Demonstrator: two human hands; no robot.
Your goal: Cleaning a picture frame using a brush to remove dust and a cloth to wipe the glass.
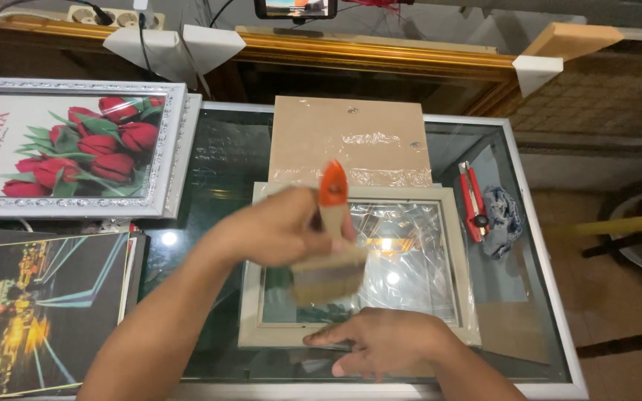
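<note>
My left hand (273,230) is shut on a wide paintbrush (328,275) with a wooden handle and an orange tip; the pale bristles are blurred over the glass of a light wooden picture frame (451,204). The frame lies flat on the glass table (221,167), with shiny plastic film over its pane. My right hand (388,341) lies flat, fingers spread, on the frame's near edge. A brown backing board (351,137) lies just beyond the frame.
A red utility knife (473,200) and a crumpled blue-grey cloth (503,215) lie right of the frame. A silver-framed tulip picture (76,145) and a night-city print (31,304) sit on the left. Gold moulding (380,52) and a power strip (105,15) run along the back.
</note>
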